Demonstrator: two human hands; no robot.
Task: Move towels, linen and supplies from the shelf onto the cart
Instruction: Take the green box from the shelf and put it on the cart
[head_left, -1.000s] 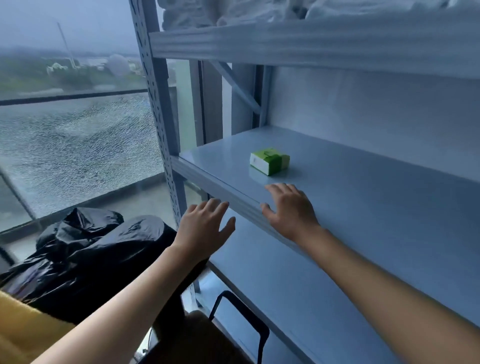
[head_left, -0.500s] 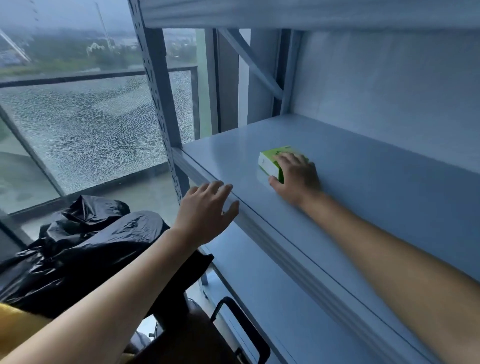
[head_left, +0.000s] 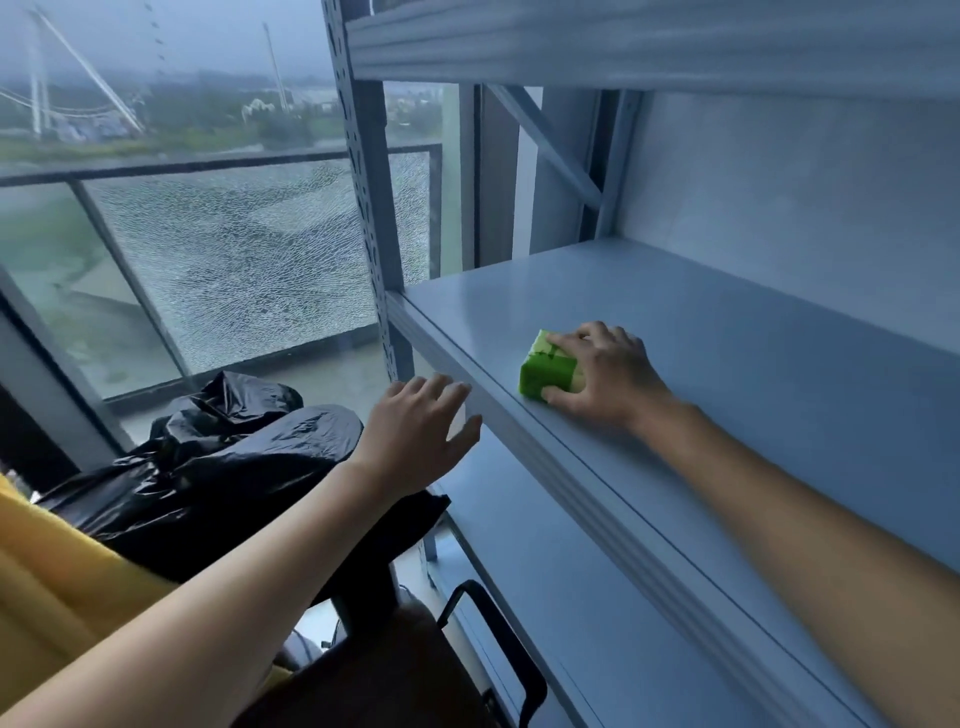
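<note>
A small green and white box (head_left: 545, 370) lies on the grey metal shelf (head_left: 753, 395), close to its front edge. My right hand (head_left: 605, 376) grips the box, fingers over its top and thumb at its near side. My left hand (head_left: 415, 434) hovers open in the air just in front of the shelf's front edge, fingers spread, holding nothing. No towels or linen show on this shelf level.
A lower shelf (head_left: 561, 597) runs beneath. A black plastic bag (head_left: 218, 457) bulges at lower left, with yellow fabric (head_left: 47, 582) beside it. A black handle (head_left: 498, 644) stands near the bottom. The shelf upright (head_left: 363, 197) and cracked balcony glass (head_left: 249, 260) lie to the left.
My right hand reached across the shelf, closed on the green box and has drawn it toward the front edge. My left hand stayed open near the edge.
</note>
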